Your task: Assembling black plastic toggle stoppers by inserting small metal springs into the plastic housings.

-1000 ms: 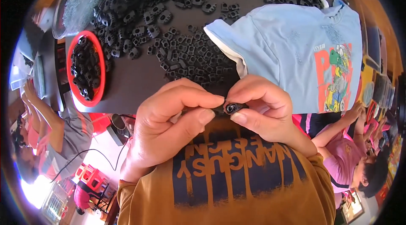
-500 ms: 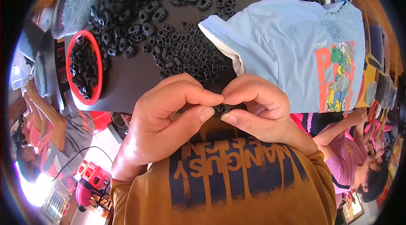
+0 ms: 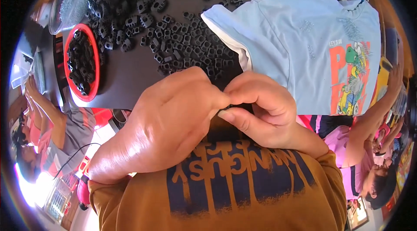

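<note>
Close in front of my shirt, my left hand [image 3: 169,118] and my right hand [image 3: 265,109] meet, thumbs and fingertips pinched together around a small black plastic part [image 3: 228,107]. Only a sliver of that part shows between the fingers; the rest is hidden. The left hand's back faces up, covering its own fingertips. Just beyond my hands lies a spread of small black plastic pieces with holes [image 3: 191,42]. A heap of larger black toothed pieces [image 3: 126,9] sits behind them to the left.
A red-rimmed bowl [image 3: 87,97] of black parts stands at the left table edge. Behind it is a clear container [image 3: 74,9] of small shiny bits. A light-blue T-shirt [image 3: 269,35] with tiny metal pieces on it covers the table's right side. People sit at both sides.
My left wrist has turned so that the hand's back faces up and hides its fingertips. The right hand keeps its pinch. The view has shifted slightly.
</note>
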A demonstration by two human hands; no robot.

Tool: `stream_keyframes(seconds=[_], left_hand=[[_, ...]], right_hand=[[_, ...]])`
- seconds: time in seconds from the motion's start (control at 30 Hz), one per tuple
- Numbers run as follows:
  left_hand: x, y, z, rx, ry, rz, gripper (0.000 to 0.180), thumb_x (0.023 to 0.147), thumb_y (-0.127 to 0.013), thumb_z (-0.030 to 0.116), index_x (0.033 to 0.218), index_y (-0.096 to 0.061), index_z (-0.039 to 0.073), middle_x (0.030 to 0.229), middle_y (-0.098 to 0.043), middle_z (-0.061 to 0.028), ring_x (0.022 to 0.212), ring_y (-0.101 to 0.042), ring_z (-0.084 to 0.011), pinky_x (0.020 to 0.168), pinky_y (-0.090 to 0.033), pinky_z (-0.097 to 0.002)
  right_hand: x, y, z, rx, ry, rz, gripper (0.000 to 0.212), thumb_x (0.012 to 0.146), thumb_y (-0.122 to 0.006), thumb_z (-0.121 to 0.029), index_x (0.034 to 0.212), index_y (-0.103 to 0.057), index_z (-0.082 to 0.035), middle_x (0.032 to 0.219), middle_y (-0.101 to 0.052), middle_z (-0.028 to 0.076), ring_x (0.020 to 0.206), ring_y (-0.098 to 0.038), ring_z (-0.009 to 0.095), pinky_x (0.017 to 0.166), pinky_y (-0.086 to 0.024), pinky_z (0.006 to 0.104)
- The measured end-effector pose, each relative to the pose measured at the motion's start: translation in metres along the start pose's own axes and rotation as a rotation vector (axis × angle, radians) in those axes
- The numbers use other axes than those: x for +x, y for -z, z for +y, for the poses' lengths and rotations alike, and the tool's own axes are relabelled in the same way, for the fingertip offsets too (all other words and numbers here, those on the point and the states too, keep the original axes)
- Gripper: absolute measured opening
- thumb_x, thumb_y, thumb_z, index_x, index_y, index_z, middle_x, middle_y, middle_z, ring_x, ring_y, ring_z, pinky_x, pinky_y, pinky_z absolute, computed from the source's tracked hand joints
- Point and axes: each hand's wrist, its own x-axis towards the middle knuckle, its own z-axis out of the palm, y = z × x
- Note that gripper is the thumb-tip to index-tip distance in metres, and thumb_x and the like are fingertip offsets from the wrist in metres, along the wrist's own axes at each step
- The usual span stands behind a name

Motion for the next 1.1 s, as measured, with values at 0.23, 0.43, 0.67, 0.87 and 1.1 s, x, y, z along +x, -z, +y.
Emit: stream_keyframes(seconds=[0.23, 0.43, 0.67, 0.87, 1.1], left_hand=[[-0.003, -0.004, 0.009, 0.032, 0.134, 0.116, 0.03, 0.081, -0.063, -0.004, 0.11, -0.057, 0.0, 0.086, -0.059, -0.0068, 0.075, -0.059, -0.0121, 0.069, -0.048, -0.0246], [-0.005, -0.002, 0.015, -0.096, 0.328, 0.108, 0.016, 0.081, -0.063, -0.001, 0.097, -0.061, -0.002, 0.078, -0.062, -0.0123, 0.066, -0.062, -0.0239, 0.06, -0.049, -0.0296], [-0.002, 0.003, 0.019, 0.073, 0.194, 0.044, 0.015, 0.08, -0.064, -0.001, 0.095, -0.063, -0.002, 0.079, -0.063, -0.0131, 0.069, -0.064, -0.0265, 0.057, -0.049, -0.0316], [-0.007, -0.005, 0.012, 0.212, -0.042, 0.011, 0.031, 0.07, -0.065, -0.007, 0.101, -0.059, -0.006, 0.075, -0.058, -0.0116, 0.062, -0.06, -0.0264, 0.053, -0.048, -0.0342], [-0.009, -0.021, 0.007, 0.198, -0.095, 0.227, 0.037, 0.071, -0.064, -0.01, 0.107, -0.057, -0.008, 0.076, -0.058, -0.0108, 0.06, -0.059, -0.0246, 0.052, -0.048, -0.0313]], right_hand=[[-0.001, -0.001, 0.004, 0.025, 0.021, 0.025, 0.015, 0.078, -0.068, 0.002, 0.092, -0.063, 0.0, 0.084, -0.061, 0.009, 0.072, -0.06, 0.022, 0.063, -0.046, 0.0283], [-0.002, -0.004, 0.002, 0.156, -0.024, 0.075, 0.013, 0.081, -0.066, 0.001, 0.094, -0.064, 0.0, 0.084, -0.062, 0.008, 0.073, -0.06, 0.018, 0.063, -0.046, 0.0262], [-0.004, -0.004, 0.005, 0.204, -0.009, 0.096, 0.014, 0.08, -0.067, 0.002, 0.093, -0.064, 0.0, 0.083, -0.062, 0.008, 0.072, -0.06, 0.017, 0.063, -0.046, 0.0264], [-0.004, -0.004, 0.002, 0.104, 0.032, 0.086, 0.013, 0.08, -0.066, 0.003, 0.093, -0.063, 0.0, 0.083, -0.062, 0.008, 0.073, -0.06, 0.017, 0.064, -0.047, 0.0266], [-0.004, -0.004, -0.001, 0.317, -0.089, 0.096, 0.011, 0.084, -0.063, 0.004, 0.095, -0.063, 0.001, 0.086, -0.061, 0.007, 0.078, -0.061, 0.014, 0.068, -0.047, 0.0237]])
